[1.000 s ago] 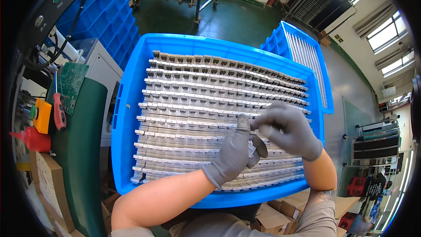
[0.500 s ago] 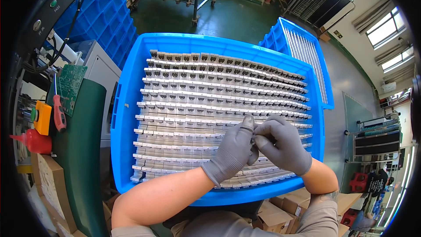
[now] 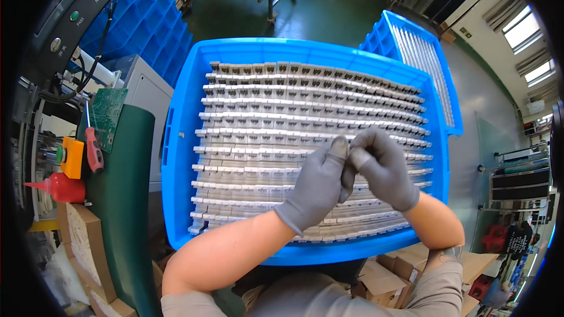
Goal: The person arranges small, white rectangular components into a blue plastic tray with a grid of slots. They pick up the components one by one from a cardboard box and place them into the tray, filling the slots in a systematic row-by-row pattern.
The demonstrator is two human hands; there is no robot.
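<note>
Pale parts [image 3: 264, 126] in blue crate [image 3: 178, 176]

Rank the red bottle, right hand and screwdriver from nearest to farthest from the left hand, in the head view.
1. Right hand: just right of the left hand.
2. Screwdriver: off to the left, beyond the crate.
3. Red bottle: farther left, lower in the picture.

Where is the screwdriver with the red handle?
The screwdriver is on the left side of the head view, just right of the orange box, beside the green circuit board.
</note>
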